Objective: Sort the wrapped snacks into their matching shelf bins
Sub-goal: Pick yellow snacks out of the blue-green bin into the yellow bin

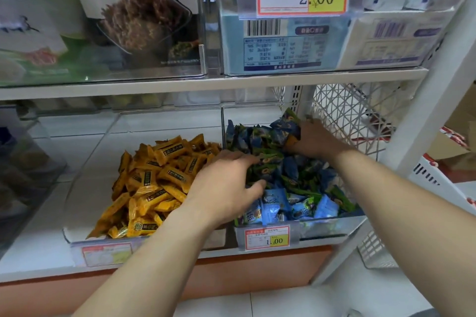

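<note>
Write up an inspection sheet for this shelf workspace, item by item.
Surface: white shelf, carrying two clear bins.
Job's things: yellow snacks heaped in left bin; blue and green snacks mixed in right bin.
Clutter: nothing seen.
Hands: left hand on the blue and green pile, grip unclear; right hand grips packets at its back.
Cables: nothing seen.
Surroundings: price tag on right bin; boxed goods above; white wire basket at right.

Right hand (318,143) fingertips buried in the blue-green snacks (283,183), left price tag (107,253) too washed-out to read, top-left boxes (31,33) blurred
</note>
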{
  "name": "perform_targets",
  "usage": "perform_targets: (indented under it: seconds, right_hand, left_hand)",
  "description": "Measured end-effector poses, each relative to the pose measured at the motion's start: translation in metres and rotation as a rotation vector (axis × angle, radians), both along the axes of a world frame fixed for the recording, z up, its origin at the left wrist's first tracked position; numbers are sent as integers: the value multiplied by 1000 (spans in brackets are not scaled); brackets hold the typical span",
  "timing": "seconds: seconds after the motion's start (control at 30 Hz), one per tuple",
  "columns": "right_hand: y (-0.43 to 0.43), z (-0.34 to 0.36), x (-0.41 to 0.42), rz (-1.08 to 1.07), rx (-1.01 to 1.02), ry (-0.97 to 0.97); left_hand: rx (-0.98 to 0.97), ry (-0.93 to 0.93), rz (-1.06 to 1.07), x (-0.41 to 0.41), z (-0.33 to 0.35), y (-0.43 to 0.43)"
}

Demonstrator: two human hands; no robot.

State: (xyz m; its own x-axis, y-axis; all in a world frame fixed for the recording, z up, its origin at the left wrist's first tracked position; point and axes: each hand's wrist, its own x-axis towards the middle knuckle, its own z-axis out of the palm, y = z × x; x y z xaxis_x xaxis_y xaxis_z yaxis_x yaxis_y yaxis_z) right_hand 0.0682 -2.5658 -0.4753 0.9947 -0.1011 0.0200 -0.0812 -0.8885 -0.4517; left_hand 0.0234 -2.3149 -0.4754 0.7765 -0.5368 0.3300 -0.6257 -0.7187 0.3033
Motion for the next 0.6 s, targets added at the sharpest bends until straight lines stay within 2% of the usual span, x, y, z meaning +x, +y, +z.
perform_targets:
  seconds: [0.17, 0.3, 0.43, 0.6]
  right_hand:
    - [0, 0, 3, -21, -3, 121]
    - [-7, 1, -4, -29, 92, 200]
    - [-8, 6, -11, -55, 260, 194]
    - [-1, 9, -17, -73, 242, 253]
  left_hand:
    - [10, 5, 0, 1, -1, -1]
    - [21, 1, 10, 1, 0, -2]
    - [22, 13, 22, 3, 2, -5]
    - [19, 33, 37, -1, 3, -6]
